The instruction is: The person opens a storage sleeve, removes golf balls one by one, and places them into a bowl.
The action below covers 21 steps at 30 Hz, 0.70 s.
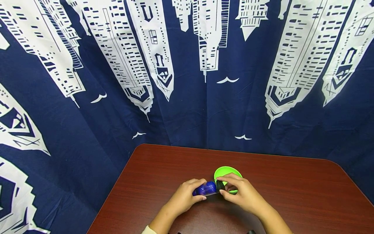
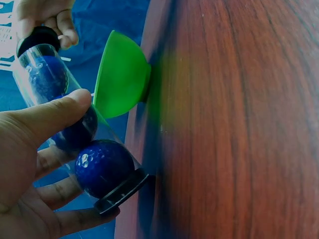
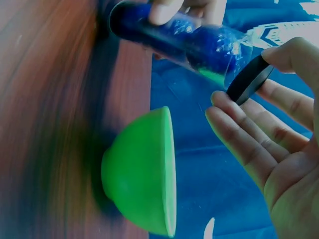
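A clear plastic tube (image 1: 205,188) filled with blue balls (image 2: 102,167) lies level just above the table. My left hand (image 1: 187,195) grips it round the middle, thumb on top (image 2: 60,112). A black cap (image 2: 119,191) closes the end nearest my left palm. My right hand (image 1: 238,191) pinches the other black cap (image 3: 249,79) at the tube's far end between thumb and fingers; that cap sits tilted against the tube mouth. A green bowl (image 1: 228,173) stands upright on the table just behind the tube and my right hand.
The brown wooden table (image 1: 306,198) has a rounded far edge. A dark blue cloth printed with white skyscrapers (image 1: 187,81) hangs close behind it. The bowl (image 3: 144,174) sits near the tube's capped end.
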Motion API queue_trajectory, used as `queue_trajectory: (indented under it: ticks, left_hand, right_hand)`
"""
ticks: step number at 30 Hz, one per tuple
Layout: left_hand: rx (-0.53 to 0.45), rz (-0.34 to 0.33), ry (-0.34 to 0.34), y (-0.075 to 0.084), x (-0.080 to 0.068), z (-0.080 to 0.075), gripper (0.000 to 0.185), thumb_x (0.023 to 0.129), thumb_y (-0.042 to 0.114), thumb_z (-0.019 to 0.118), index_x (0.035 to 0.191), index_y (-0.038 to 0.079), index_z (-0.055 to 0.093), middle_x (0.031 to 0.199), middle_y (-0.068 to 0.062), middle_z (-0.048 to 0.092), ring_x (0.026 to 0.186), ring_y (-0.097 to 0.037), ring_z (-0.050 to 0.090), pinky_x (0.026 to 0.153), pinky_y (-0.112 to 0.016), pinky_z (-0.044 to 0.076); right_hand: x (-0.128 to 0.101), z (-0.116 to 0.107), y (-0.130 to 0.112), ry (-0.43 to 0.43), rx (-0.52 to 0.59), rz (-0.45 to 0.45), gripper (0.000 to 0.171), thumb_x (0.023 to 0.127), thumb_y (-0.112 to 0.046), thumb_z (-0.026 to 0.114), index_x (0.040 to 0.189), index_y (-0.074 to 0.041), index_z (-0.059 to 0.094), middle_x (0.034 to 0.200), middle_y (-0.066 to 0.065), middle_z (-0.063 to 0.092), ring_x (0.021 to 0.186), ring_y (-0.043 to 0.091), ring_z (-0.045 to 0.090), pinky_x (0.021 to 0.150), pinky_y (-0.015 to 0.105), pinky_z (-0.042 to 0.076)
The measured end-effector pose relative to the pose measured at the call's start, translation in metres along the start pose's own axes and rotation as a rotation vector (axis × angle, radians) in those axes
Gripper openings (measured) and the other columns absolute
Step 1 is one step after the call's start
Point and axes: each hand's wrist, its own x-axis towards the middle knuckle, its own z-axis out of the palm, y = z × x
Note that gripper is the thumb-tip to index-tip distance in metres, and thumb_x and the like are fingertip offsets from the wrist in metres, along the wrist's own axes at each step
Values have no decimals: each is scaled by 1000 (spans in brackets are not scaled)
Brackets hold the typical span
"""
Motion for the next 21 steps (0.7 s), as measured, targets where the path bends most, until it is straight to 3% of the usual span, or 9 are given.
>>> queue_trajectory:
  ticks: [10,16,21]
  left_hand:
    - [-53,-51,13,0,0,2,55,87,29,80,138,19,62,126,3,69,113,-11,65,94,-31,56]
    - [-102,-111,53,-2,-2,2,57,87,31,80,139,24,59,128,4,68,114,-13,65,93,-33,57]
    - [-140,-156,85,-6,-1,4,60,86,31,81,141,23,57,126,3,68,114,-16,66,94,-38,58]
  right_hand:
    - [-1,1,-2,0,-17,29,39,85,-10,80,123,-10,70,110,-4,65,83,0,64,75,27,61]
    - [-3,-2,-1,66,-122,35,43,84,-11,81,125,-15,69,115,-7,63,84,2,62,73,26,58]
    - [-4,-8,3,142,-186,23,45,82,-9,82,125,-10,69,111,-6,63,80,6,60,68,24,55]
